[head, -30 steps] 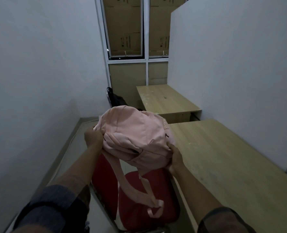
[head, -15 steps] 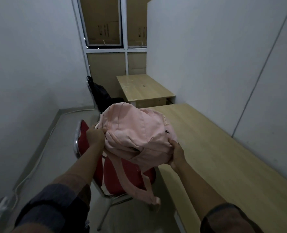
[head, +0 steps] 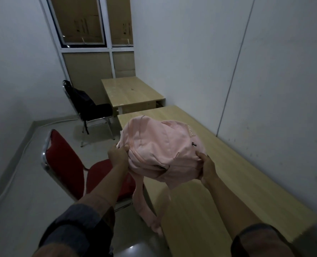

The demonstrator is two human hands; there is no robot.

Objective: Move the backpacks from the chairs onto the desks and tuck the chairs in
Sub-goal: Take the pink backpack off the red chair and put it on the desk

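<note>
Nothing here is readable to me: the small tag point(head: 190, 131) on my pink backpack point(head: 159, 145) is blurred, and the print on the cardboard boxes point(head: 83, 25) behind the window is too faint

A single head-worn camera looks forward and down, close above both hands point(head: 163, 160). The worktop point(head: 246, 182) runs just right of them. The floor point(head: 24, 182) lies left.

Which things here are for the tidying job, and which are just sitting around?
For the job: pink backpack, held by left hand and right hand; red chair; near desk; black backpack on the far chair; far desk.

Just around: cardboard boxes behind the window; cable along the floor.
</note>
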